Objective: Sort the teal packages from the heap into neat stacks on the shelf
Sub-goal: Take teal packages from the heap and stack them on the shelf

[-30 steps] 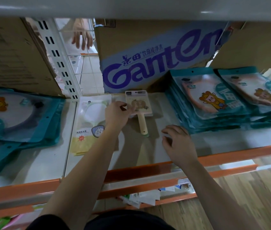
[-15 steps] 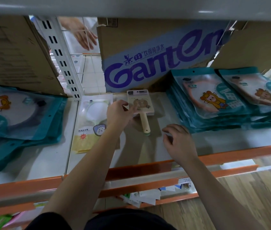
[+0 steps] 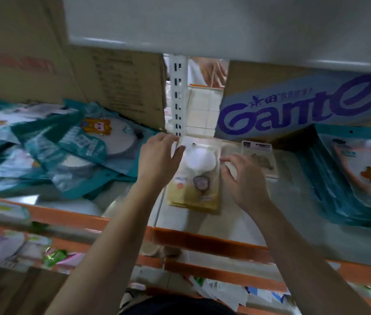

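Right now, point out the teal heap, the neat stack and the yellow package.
teal heap (image 3: pixel 84 144), head view, top package's printed front.
neat stack (image 3: pixel 361 171), head view, top package's clear window.
yellow package (image 3: pixel 193 192), head view, lower printed half.

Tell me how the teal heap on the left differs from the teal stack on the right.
The left heap lies scattered, packages tilted and overlapping; the right stack is squared up, edges aligned. The left heap's top package shows a pale round item; the right stack's shows an orange-pink one. Both have teal borders and a yellow-haired cartoon figure.
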Tool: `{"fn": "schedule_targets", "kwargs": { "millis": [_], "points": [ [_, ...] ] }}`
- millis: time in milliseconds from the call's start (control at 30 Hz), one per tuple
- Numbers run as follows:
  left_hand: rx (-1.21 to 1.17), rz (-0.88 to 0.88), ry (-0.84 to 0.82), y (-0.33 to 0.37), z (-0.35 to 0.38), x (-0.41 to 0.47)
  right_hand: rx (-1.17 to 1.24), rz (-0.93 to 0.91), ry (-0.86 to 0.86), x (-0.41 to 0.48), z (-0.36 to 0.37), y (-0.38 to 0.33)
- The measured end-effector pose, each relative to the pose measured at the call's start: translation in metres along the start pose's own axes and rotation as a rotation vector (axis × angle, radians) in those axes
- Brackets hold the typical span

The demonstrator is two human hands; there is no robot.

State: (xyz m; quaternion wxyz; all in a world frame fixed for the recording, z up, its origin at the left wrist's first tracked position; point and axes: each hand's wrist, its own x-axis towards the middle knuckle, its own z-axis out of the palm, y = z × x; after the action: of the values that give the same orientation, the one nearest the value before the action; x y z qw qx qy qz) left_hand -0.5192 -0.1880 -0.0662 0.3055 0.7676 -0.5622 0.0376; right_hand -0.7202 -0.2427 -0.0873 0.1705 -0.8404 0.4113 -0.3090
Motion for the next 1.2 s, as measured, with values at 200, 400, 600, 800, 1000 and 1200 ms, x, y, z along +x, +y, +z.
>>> {"fn": "schedule_targets", "kwargs": {
  "millis": [200,400,600,800,1000,1200],
  "points": [
    [0.102,-0.109,0.139,-0.09,-0.06,-0.011,0.076,-0.093,-0.137,0.045,0.056,-0.067],
    [0.128,-0.198,0.217,-0.167,-0.106,-0.021,0.102,-0.149,-0.249,0.08,0.109,-0.127],
    [0.112,-0.239,0.242,-0.222,-0.135,-0.021,0.123,-0.081,-0.292,0.095,0.154,-0.173],
    [0.082,-0.192,0.258,-0.256,-0.15,-0.015,0.036,-0.021,-0.268,0.127,0.178,-0.189],
    [0.022,-0.157,0.255,-0.279,-0.159,-0.013,-0.013,0.172,-0.494,0.17,0.183,-0.183],
    [-0.028,-0.152,0.263,-0.284,-0.158,-0.017,-0.003,0.258,-0.456,0.174,0.189,-0.176]
  ]
}}
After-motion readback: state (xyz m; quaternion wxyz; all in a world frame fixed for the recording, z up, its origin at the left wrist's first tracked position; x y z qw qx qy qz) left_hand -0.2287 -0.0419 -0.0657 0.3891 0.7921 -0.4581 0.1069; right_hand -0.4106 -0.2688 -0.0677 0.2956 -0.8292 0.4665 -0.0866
